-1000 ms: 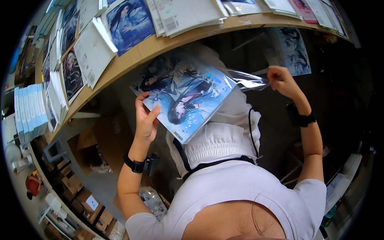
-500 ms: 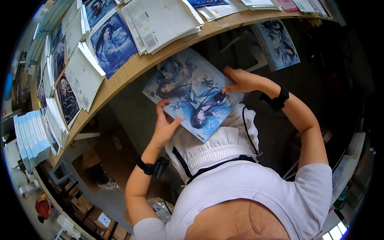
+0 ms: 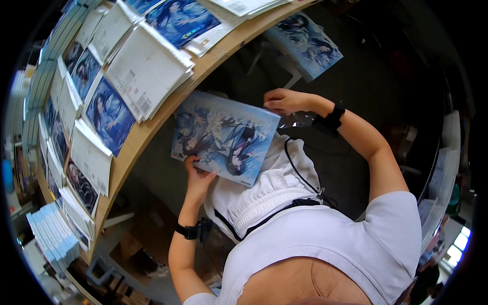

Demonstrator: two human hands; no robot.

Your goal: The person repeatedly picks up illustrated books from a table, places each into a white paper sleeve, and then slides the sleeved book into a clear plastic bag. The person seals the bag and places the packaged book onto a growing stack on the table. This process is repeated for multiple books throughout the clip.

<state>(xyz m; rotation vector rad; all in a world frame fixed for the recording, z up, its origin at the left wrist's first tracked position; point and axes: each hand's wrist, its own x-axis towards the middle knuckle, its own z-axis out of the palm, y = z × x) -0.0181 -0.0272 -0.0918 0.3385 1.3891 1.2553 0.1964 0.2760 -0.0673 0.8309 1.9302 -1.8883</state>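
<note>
A flat, blue, book-shaped package (image 3: 223, 137) with drawn long-haired figures lies tilted above my lap, in front of the table edge. My left hand (image 3: 197, 185) grips its near left edge, thumb on the printed face and the other fingers partly hidden. At the package's far right corner, the fingers of my right hand (image 3: 287, 100) are pinched together. Shiny clear plastic film (image 3: 299, 120) hangs below that hand and seems to run up into its fingers.
The curved wooden table (image 3: 145, 133) carries rows of white packets (image 3: 147, 71) and blue illustrated packets (image 3: 109, 113). A pile of light-blue books (image 3: 51, 231) stands at its left end. Beyond my right hand sits another illustrated stack (image 3: 307, 46). Cardboard boxes (image 3: 147, 231) lie under the table.
My right hand has come off the package's face to its far corner, and clear film now shows beneath it. The package has turned and shifted left; the whole view has swung too.
</note>
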